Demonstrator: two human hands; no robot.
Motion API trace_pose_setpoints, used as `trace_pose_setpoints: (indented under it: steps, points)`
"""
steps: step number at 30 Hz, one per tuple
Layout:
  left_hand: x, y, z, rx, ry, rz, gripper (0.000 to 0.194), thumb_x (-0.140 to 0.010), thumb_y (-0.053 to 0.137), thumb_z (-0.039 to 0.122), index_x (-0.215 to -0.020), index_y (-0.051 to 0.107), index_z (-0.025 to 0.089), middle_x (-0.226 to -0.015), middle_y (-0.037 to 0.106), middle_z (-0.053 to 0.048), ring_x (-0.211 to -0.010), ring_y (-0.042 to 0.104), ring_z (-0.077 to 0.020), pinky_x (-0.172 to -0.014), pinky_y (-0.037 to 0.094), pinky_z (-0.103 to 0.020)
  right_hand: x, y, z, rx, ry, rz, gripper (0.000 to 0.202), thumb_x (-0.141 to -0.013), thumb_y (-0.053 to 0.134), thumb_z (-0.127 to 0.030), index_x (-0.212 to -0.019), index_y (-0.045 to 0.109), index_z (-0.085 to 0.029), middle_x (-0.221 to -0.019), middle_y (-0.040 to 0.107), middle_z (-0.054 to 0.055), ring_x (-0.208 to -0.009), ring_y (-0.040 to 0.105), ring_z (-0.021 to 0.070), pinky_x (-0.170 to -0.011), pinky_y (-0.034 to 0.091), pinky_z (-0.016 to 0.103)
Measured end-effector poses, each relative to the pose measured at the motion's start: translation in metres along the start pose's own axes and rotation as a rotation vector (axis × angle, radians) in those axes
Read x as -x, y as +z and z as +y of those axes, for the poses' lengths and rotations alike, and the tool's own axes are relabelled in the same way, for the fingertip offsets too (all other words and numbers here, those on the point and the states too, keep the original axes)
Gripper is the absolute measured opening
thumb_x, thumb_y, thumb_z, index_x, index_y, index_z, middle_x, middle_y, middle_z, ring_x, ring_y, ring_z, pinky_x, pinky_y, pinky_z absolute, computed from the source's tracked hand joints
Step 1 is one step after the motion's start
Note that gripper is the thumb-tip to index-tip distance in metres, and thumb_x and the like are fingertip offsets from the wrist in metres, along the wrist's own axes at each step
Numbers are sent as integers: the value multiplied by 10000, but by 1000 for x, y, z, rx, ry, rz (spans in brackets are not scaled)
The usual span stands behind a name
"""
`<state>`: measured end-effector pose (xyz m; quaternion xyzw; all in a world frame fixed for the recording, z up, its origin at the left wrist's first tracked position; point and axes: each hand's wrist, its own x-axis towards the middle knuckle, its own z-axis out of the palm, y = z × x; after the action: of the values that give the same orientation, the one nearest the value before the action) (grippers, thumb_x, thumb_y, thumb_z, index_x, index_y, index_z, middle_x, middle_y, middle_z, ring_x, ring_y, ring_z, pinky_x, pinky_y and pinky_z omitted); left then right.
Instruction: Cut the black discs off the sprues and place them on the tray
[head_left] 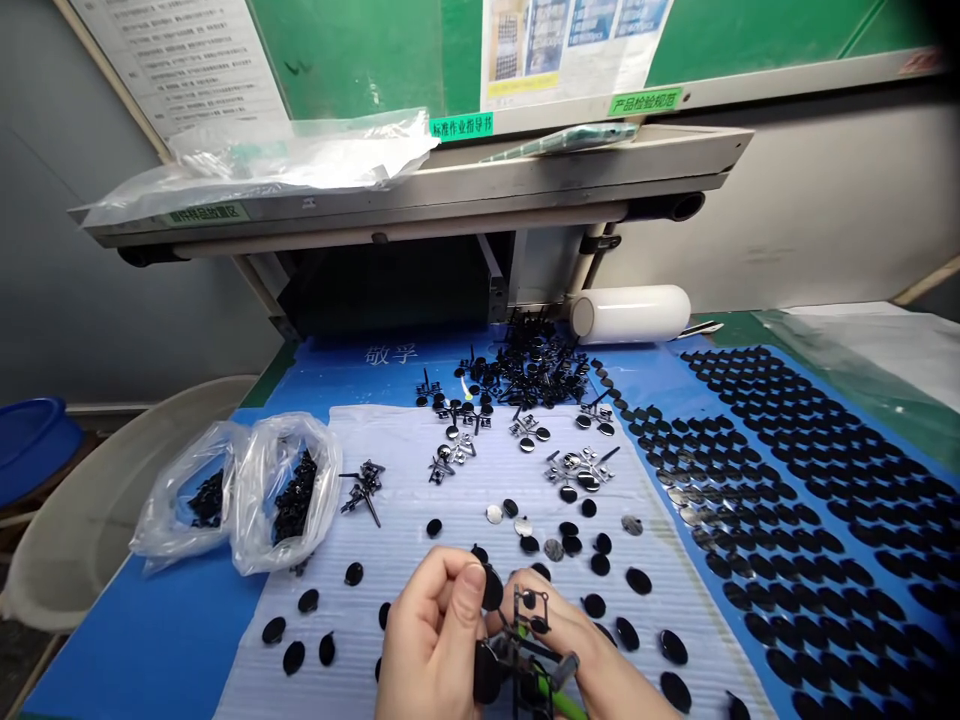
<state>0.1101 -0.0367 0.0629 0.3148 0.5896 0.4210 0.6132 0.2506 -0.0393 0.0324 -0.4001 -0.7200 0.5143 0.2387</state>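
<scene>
At the bottom centre, my left hand (435, 635) pinches a round black disc on a black plastic frame (525, 655) between thumb and fingers. Just right of it, my right hand (581, 640) is bent behind the same frame, its fingers mostly hidden. A green tool handle (559, 697) shows by my right hand, under the frame. Loose black discs (638, 581) are scattered around both hands on a white foam sheet (420, 575). Several black frames with discs (581, 467) lie farther up the sheet.
Two clear plastic bags (322, 500) of small black parts stand at the left. A dark pile of frames (536, 365) lies at the back, near a white roll (634, 313). Rows of black discs (795, 450) cover the blue mat at the right. A shelf (465, 190) overhangs the back.
</scene>
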Motion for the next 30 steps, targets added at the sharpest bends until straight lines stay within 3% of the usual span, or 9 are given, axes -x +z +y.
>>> trace_pose_setpoints:
  steps: [8, 15, 21, 26, 30]
  points:
    - [-6, 2, -4, 101, -52, -70, 338, -669, 552, 506, -605, 478, 182, -364, 310, 113, -243, 177, 9, -247, 103, -118, -2, 0, 5, 125, -20, 14, 127, -626, 450, -146, -738, 487, -193, -772, 467, 34, -733, 468, 188, -660, 421, 277]
    - [-9, 0, -3, 219, -80, -98, 301, -707, 555, 445, -600, 445, 186, -338, 315, 122, -227, 172, 14, -249, 91, -104, -3, 8, 17, 230, -44, 76, 182, -547, 383, -87, -664, 462, -201, -626, 492, -4, -570, 479, 145, -564, 413, 226]
    - [-17, -4, -1, 284, -98, -92, 317, -731, 547, 408, -558, 409, 181, -271, 304, 120, -224, 154, 11, -259, 112, -107, -8, 10, 20, 289, -1, 126, 309, -499, 362, -78, -765, 455, -204, -730, 503, 11, -687, 496, 176, -635, 422, 257]
    - [-23, -8, -7, 299, -114, -89, 310, -745, 534, 389, -554, 411, 178, -255, 303, 113, -217, 152, 12, -261, 107, -109, -17, 13, 16, 339, 50, 311, 335, -536, 373, -67, -846, 405, -190, -798, 451, 37, -756, 476, 201, -648, 413, 287]
    - [-24, -11, -12, 287, -144, -95, 319, -730, 544, 413, -556, 413, 180, -262, 302, 117, -214, 145, 15, -251, 96, -103, -21, 12, 15, 301, 76, 275, 298, -557, 386, -57, -819, 376, -197, -797, 418, 33, -758, 454, 204, -666, 405, 318]
